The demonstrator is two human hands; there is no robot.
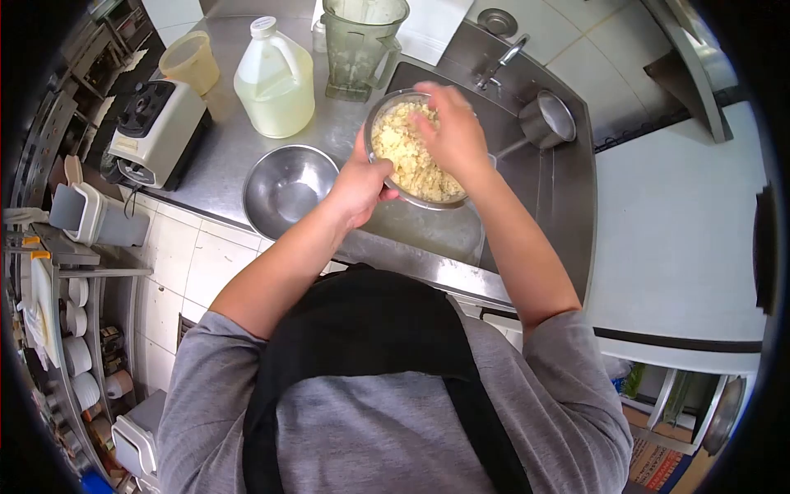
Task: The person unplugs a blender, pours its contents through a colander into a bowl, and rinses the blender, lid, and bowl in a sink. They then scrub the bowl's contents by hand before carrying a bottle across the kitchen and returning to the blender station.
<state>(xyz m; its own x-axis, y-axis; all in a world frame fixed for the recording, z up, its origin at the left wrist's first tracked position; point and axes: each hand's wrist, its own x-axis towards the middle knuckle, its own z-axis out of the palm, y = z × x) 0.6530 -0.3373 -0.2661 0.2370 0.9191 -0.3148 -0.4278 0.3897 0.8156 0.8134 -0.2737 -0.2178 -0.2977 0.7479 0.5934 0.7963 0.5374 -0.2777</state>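
Observation:
A metal bowl (435, 203) of crumbly, pale yellow chopped food (409, 146) is tilted over the sink. My left hand (360, 183) grips its left rim, thumb over the edge and fingers underneath. Over the bowl's far right side is my right hand (453, 132), slightly blurred, with its thumb and fingers apart at the food's edge and nothing visible between them. To the left, an empty steel bowl (288, 193) sits on the counter by its front edge.
A jug of pale liquid (274, 86), a blender jar (362, 49), a blender base (156, 132) and a plastic tub (191, 64) stand on the counter (222, 156). At the sink's right are a faucet (502, 62) and a saucepan (546, 121).

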